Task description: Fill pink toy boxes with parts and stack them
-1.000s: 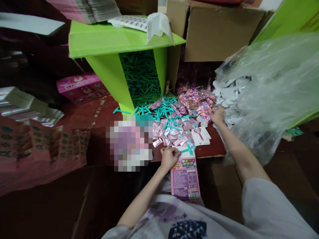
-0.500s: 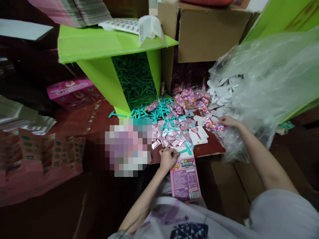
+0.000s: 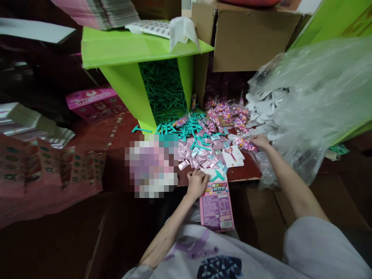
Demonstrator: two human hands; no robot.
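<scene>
A pink and purple printed box [image 3: 216, 211] rests on my lap against the table edge, its white top end towards the table. My left hand [image 3: 197, 184] is closed at that end's left edge, fingers bent over it. A teal plastic toy hammer [image 3: 217, 176] lies at the white end, right of my fingers. Over the table's right side, my right hand [image 3: 260, 142] pinches a clear bag of colourful beads [image 3: 245, 143]. Small pink sachets [image 3: 200, 159] and printed white cards [image 3: 233, 157] lie between the hands.
A lime-green bin [image 3: 122, 91] spills teal hammers [image 3: 186, 126] onto the table. More bead bags [image 3: 225, 112] lie before a cardboard carton [image 3: 250, 42]. Clear plastic sheeting [image 3: 308, 100] hangs at right. Pink cartons [image 3: 49, 174] stand at left. A blurred-out patch [image 3: 152, 166] hides things left of the sachets.
My right hand has moved a little left over the table with the bag of beads. My left hand stays at the box. The whole view has shifted slightly.
</scene>
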